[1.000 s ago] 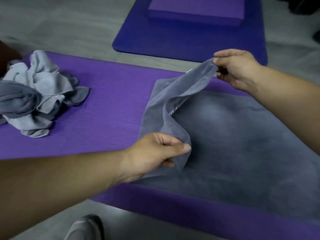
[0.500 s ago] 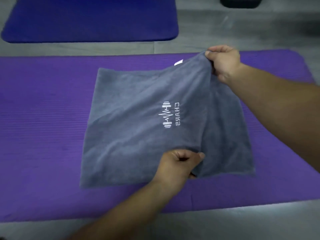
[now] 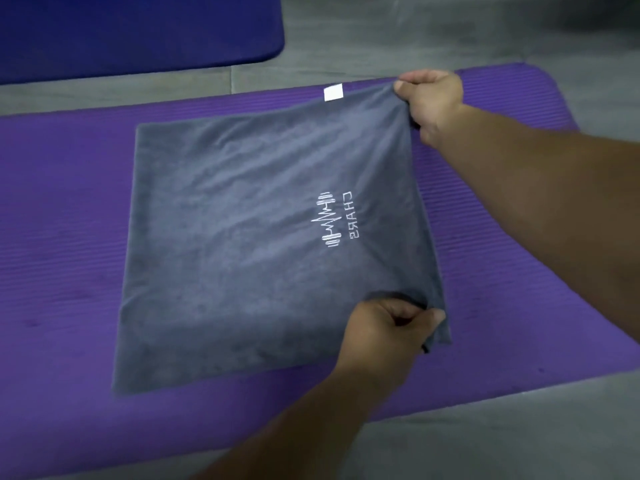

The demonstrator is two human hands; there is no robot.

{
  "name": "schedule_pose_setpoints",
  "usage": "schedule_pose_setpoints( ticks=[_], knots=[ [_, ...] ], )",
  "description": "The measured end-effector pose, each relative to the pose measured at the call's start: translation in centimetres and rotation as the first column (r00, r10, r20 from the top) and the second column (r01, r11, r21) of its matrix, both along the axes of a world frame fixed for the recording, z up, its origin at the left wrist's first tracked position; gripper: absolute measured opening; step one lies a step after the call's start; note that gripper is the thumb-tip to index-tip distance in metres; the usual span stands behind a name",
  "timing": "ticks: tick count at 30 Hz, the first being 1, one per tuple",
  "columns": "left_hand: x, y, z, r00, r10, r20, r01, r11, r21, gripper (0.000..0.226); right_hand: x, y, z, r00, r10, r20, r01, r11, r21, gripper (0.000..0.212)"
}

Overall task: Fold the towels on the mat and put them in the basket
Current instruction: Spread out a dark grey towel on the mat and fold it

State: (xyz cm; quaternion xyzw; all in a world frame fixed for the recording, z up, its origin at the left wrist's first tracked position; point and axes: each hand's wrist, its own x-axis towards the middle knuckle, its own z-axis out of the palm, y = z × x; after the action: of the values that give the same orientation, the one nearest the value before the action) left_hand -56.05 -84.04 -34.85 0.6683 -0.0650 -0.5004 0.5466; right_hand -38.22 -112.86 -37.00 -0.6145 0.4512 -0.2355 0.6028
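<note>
Currently left hand (image 3: 384, 327) pinches towel (image 3: 242, 254) corner toward near edge of mat (image 3: 62, 237); right hand (image 3: 433, 98) pinches far corner. Risk: uneven lay-down could misalign edges, skewing fold.

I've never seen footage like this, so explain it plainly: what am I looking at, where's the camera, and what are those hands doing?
There is no machine here, only a person's two bare hands. The camera sits on the person's head and looks down at them. A purple mat lies on a grey floor, with a grey towel spread on it, showing a white logo and a small white tag. The right hand pinches the towel's far corner; the left hand pinches the near corner on the same side. A blue mat lies farther away.
</note>
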Motion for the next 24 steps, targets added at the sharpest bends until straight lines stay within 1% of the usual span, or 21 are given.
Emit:
schedule_pose_setpoints(
  ticks=[4,6,7,9,11,12,13,15,18,21,24],
  knots=[
    [-1.6,-1.5,-0.8,0.996,-0.022,0.088,0.01,0.991,0.137,0.041,-1.3,-1.2,-0.8,0.999,-0.04,-0.004,0.04,0.999,0.019,0.01],
    [-2.4,-1.8,-1.7,0.986,-0.061,0.156,0.027,0.977,0.212,0.043,-1.5,-1.3,-1.2,1.0,-0.016,-0.016,0.017,0.999,0.034,0.011],
    [-2.7,-1.9,-2.2,0.978,-0.083,0.191,0.033,0.968,0.25,0.042,-1.6,-1.2,-1.5,0.999,0.014,-0.032,-0.012,0.999,0.045,0.015],
    [-3.0,-2.1,-3.0,0.96,-0.121,0.251,0.039,0.95,0.311,0.041,-1.9,-1.1,-2.2,0.989,0.103,-0.11,-0.1,0.994,0.032,0.026],
    [-3.1,-2.5,-3.3,0.942,-0.159,0.296,0.047,0.935,0.353,0.042,-2.2,-1.1,-3.1,0.961,0.165,-0.221,-0.179,0.983,-0.047,0.038],
    [-3.1,-2.7,-3.4,0.937,-0.169,0.305,0.05,0.931,0.361,0.044,-2.3,-1.2,-3.5,0.952,0.174,-0.251,-0.201,0.976,-0.088,0.042],
    [-3.0,-3.0,-3.4,0.935,-0.175,0.308,0.053,0.929,0.366,0.045,-2.5,-1.3,-3.6,0.949,0.175,-0.261,-0.212,0.97,-0.121,0.042],
    [-3.0,-3.4,-3.2,0.931,-0.188,0.314,0.062,0.927,0.371,0.046,-2.7,-1.6,-3.9,0.954,0.168,-0.247,-0.209,0.967,-0.149,0.033],
    [-3.1,-3.7,-2.8,0.915,-0.193,0.356,0.057,0.932,0.357,0.046,-2.6,-1.9,-3.6,0.974,0.135,-0.183,-0.157,0.981,-0.116,0.017],
    [-3.5,-4.1,-2.5,0.907,-0.143,0.396,0.008,0.946,0.323,0.045,-2.2,-1.9,-3.0,0.991,0.098,-0.091,-0.105,0.991,-0.08,0.013],
    [-4.0,-4.8,-2.4,0.896,-0.127,0.426,-0.024,0.943,0.333,0.049,-1.7,-1.9,-2.9,0.995,0.073,-0.062,-0.078,0.994,-0.08,0.012]
  ],
)
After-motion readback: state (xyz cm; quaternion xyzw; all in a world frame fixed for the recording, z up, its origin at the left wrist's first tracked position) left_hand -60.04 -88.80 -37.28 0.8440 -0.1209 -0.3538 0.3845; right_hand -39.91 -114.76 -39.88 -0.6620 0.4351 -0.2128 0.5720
